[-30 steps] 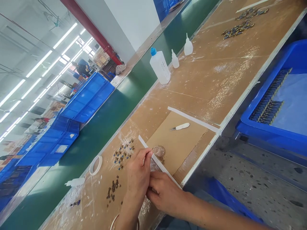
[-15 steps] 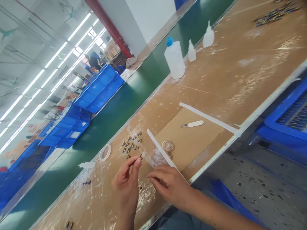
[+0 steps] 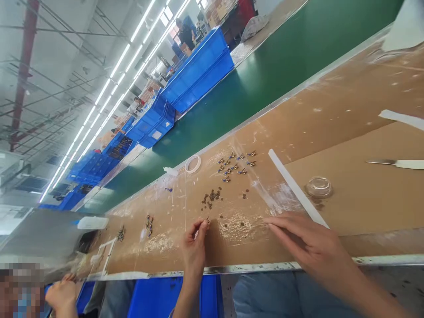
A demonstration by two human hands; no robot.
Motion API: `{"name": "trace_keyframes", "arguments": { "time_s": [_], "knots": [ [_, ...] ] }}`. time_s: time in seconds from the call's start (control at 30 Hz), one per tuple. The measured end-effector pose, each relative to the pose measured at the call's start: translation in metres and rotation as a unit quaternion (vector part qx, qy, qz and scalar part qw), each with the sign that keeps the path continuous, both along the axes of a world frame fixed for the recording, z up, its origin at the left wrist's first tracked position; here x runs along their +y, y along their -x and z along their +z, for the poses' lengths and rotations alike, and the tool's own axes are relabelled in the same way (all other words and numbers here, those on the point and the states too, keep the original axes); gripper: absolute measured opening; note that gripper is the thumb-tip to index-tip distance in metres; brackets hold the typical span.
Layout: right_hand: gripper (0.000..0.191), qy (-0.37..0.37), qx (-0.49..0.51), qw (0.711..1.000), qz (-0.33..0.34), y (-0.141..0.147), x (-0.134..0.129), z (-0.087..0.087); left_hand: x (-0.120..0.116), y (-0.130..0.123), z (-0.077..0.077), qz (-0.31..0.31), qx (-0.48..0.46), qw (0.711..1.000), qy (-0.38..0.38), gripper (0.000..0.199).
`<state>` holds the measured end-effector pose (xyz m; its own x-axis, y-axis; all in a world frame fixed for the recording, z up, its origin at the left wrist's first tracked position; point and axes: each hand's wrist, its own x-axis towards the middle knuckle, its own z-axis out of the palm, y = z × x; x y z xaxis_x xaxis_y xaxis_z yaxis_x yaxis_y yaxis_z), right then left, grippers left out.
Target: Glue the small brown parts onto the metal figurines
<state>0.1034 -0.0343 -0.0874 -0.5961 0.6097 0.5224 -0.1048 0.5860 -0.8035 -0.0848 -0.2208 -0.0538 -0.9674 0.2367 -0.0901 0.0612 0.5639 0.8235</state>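
Observation:
My left hand (image 3: 194, 243) is over the brown work surface, thumb and forefinger pinched on a small metal part (image 3: 208, 220), too tiny to make out fully. To its right my right hand (image 3: 308, 238) hovers with thumb and fingertips together near the white tape strip (image 3: 296, 187). Whatever those fingertips hold, if anything, cannot be made out. Small dark discs (image 3: 212, 196) lie scattered beyond my left hand, a few of them between the two hands. Farther back sits a group of small brass-coloured and blue parts (image 3: 233, 167).
A round clear dish (image 3: 318, 187) and a white-handled knife (image 3: 409, 164) lie on cardboard at right. A white ring of tape (image 3: 193, 164) and a small bottle (image 3: 171, 171) are near the green belt (image 3: 212, 115). A co-worker's hand (image 3: 62, 293) shows at lower left.
The view has swung left, bringing the discs and a co-worker into sight. My right hand has moved right, away from my left hand, which still pinches its small part.

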Motion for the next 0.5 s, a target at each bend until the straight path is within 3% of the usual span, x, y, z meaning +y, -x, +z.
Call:
{"name": "trace_keyframes", "arguments": {
  "time_s": [0.17, 0.5],
  "knots": [
    [0.014, -0.037, -0.034, 0.999, -0.006, -0.001, -0.002, -0.003, 0.011, -0.010, -0.007, -0.071, 0.052, 0.994, 0.067, 0.035],
    [0.013, -0.038, -0.054, 0.998, 0.004, -0.002, -0.001, -0.001, 0.022, -0.010, -0.005, -0.114, 0.090, 0.982, 0.119, 0.026]
  ]
}}
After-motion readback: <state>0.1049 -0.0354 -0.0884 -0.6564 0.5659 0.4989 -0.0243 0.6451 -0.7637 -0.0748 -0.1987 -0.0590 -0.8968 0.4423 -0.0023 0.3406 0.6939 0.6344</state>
